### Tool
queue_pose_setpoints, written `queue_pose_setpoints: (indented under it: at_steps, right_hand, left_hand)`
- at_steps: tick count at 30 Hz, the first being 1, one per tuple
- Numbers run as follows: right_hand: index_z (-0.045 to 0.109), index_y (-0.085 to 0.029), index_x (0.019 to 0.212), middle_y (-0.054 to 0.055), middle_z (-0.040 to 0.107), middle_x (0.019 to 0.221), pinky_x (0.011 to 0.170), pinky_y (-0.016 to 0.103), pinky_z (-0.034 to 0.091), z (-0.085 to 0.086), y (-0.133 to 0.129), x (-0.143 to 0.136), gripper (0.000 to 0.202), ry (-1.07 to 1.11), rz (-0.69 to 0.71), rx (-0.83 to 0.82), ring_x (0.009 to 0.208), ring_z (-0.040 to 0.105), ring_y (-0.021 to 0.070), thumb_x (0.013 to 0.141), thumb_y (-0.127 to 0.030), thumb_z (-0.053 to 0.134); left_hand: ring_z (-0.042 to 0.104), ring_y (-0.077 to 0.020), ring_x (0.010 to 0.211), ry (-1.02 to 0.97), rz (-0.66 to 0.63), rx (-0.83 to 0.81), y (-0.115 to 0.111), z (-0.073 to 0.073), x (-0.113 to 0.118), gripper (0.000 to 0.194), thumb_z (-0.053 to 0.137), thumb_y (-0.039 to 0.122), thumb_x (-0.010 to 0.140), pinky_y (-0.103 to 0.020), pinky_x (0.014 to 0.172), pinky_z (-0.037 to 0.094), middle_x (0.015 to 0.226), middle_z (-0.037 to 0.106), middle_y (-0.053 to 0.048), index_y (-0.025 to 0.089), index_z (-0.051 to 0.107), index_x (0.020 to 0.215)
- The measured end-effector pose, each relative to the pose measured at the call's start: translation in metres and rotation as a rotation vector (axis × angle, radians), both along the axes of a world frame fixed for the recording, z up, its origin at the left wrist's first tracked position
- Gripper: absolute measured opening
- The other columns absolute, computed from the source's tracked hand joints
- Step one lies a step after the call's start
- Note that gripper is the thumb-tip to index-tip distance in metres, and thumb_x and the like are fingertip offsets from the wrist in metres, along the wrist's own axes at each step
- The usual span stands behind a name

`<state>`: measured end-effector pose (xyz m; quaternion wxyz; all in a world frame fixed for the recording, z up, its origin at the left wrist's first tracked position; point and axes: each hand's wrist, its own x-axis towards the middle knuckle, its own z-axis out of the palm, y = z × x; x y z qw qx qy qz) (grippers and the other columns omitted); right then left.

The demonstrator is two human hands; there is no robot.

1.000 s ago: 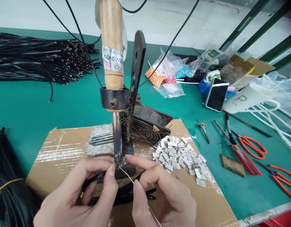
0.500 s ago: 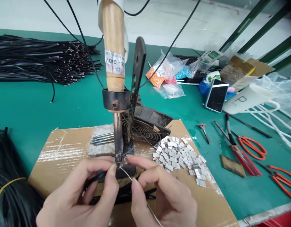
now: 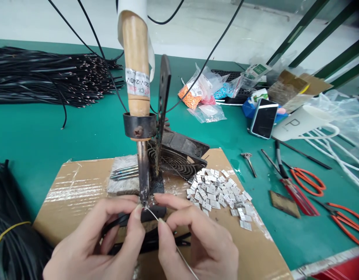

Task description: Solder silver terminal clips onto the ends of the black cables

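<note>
A soldering iron [image 3: 135,62] with a wooden handle hangs tip-down in a black clamp ring [image 3: 140,126] on a metal stand. Just under its tip, my left hand [image 3: 100,237] pinches the end of a black cable [image 3: 117,222] between thumb and index finger. My right hand [image 3: 199,239] is closed on a thin solder wire [image 3: 152,213], whose upper end reaches the tip. One right finger stretches out close to the tip. The exact contact between cable end, solder and tip is too small to make out. More black cables [image 3: 150,243] lie below the hands.
A cardboard sheet [image 3: 77,190] carries a small fan [image 3: 179,155] and a pile of small metal plates [image 3: 217,190]. Black cable bundles [image 3: 16,229] lie left, some [image 3: 51,77] farther back. Orange-handled pliers [image 3: 310,181], a phone [image 3: 264,118] and a white mug [image 3: 302,122] stand or lie right.
The whole view has shifted slightly, so things appear a little farther left. Both hands keep their grips near the iron's tip, with hardly any other movement.
</note>
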<state>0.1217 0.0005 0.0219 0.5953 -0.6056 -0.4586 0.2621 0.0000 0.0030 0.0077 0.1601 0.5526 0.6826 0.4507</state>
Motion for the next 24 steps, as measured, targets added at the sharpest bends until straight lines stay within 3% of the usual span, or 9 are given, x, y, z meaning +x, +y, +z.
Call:
queue_pose_setpoints:
  at_steps: [5,15,19,24]
  right_hand:
    - [0.068,-0.029,0.073,-0.011,0.088,0.100,0.076,0.030,0.057,0.001,-0.001,0.000,0.019,-0.020,0.015,-0.008,0.080,0.082,0.0150,0.083,-0.013,0.069]
    - [0.071,-0.030,0.077,-0.010,0.088,0.104,0.079,0.030,0.062,-0.004,-0.005,0.008,0.021,-0.077,0.062,-0.008,0.085,0.084,0.0163,0.083,-0.010,0.070]
    - [0.070,-0.031,0.077,-0.012,0.087,0.103,0.078,0.026,0.062,-0.004,-0.006,0.010,0.021,-0.077,0.075,-0.030,0.085,0.084,0.0144,0.083,-0.011,0.071]
    - [0.073,-0.032,0.078,-0.007,0.088,0.102,0.070,0.031,0.063,-0.003,-0.007,0.012,0.020,-0.129,0.070,-0.046,0.082,0.085,0.0204,0.083,-0.012,0.072]
  left_hand:
    - [0.083,-0.0204,0.083,-0.021,0.003,-0.030,-0.002,-0.002,-0.004,0.015,0.075,0.043,0.091,-0.023,0.067,0.069,0.087,0.083,0.001,0.028,0.074,0.089]
    - [0.083,-0.0197,0.083,0.021,-0.018,-0.038,-0.005,-0.007,-0.008,0.016,0.072,0.044,0.092,-0.021,0.064,0.067,0.086,0.082,0.001,0.029,0.072,0.087]
    - [0.082,-0.0196,0.083,0.001,-0.022,-0.031,-0.004,-0.008,-0.005,0.015,0.073,0.043,0.092,-0.018,0.057,0.064,0.082,0.081,0.001,0.029,0.073,0.088]
    - [0.082,-0.0192,0.084,-0.008,-0.021,-0.029,-0.004,-0.010,-0.002,0.013,0.074,0.042,0.092,-0.016,0.048,0.058,0.088,0.082,0.000,0.029,0.075,0.091]
